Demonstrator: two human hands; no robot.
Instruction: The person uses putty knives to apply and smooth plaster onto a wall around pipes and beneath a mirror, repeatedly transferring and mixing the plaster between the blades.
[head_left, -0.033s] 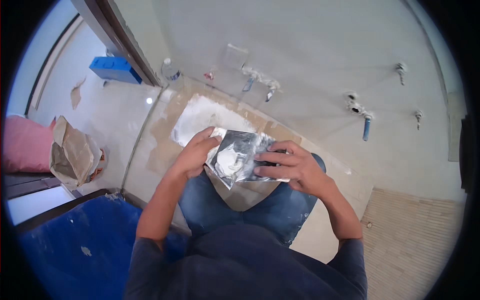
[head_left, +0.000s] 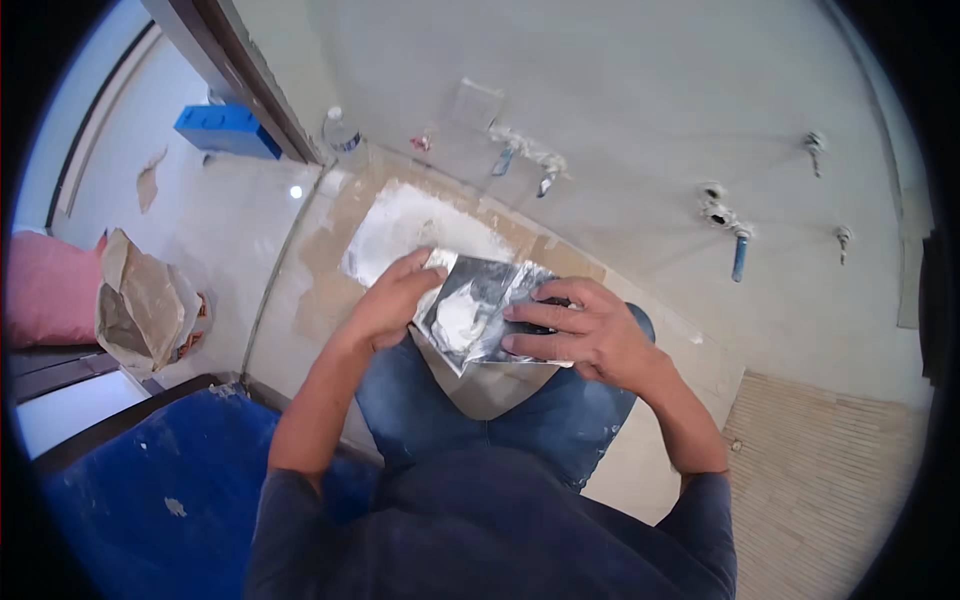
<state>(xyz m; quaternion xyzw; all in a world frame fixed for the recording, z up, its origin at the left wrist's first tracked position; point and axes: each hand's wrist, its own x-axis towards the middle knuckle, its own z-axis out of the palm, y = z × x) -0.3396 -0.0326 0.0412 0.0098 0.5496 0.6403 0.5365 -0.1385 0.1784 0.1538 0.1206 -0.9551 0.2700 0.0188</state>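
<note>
My left hand (head_left: 388,308) grips the silver sheet's (head_left: 484,277) left edge, my right hand (head_left: 608,338) its right side; it looks light, slick, best held clear of the soft white paste (head_left: 458,322).

I could read no lettering on the bottle label (head_left: 347,143) at upper left or the paper bag (head_left: 152,300) at left.

Pale grey wall (head_left: 620,80) in front of me, rough plaster patches (head_left: 545,160) round the pipe outlets, one blue pipe stub (head_left: 740,258) sticking out. Dark brown door frame (head_left: 215,60) upper left. Glossy pale floor tiles (head_left: 240,200) to my left, small bright light spot (head_left: 296,192) on them. Beige ribbed flooring (head_left: 830,460) on my right. Flecked blue surface (head_left: 160,480) lower left, kind unclear.
</note>
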